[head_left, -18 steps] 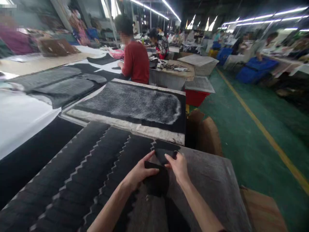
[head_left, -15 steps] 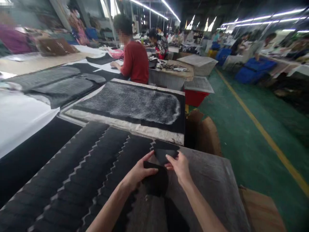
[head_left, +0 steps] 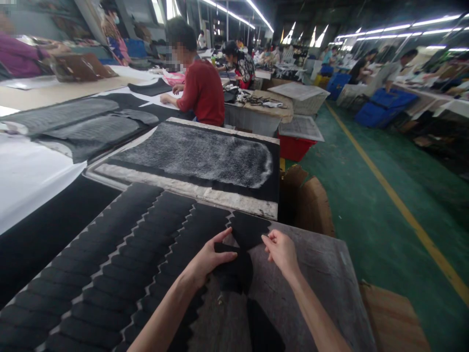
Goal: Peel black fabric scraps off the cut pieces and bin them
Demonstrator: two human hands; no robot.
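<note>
My left hand [head_left: 210, 256] grips a small stack of black fabric pieces [head_left: 234, 274], thumb on top, while its forefinger reaches to the board near a row gap. One black piece [head_left: 251, 227] lies flat at the far end of the rightmost row. At that piece's right edge, my right hand [head_left: 281, 250] has its thumb and fingertips pinched together; whether they hold anything is hidden. Overlapping rows of black pieces [head_left: 142, 254], with zigzag edges, cover the left of the grey board [head_left: 311, 278]. Another dark piece [head_left: 262, 327] lies close to my body.
Beyond the board is a panel with whitish-marked black fabric [head_left: 205, 154]. A person in a red top [head_left: 205, 90] works behind it. White sheeting [head_left: 32, 171] is at left, cardboard [head_left: 315, 205] beside the board's far right, and a red bin [head_left: 296, 148] farther back.
The black piece between my hands has gone from raised to flat on the board. My right hand has shifted slightly right; my left still grips the stack.
</note>
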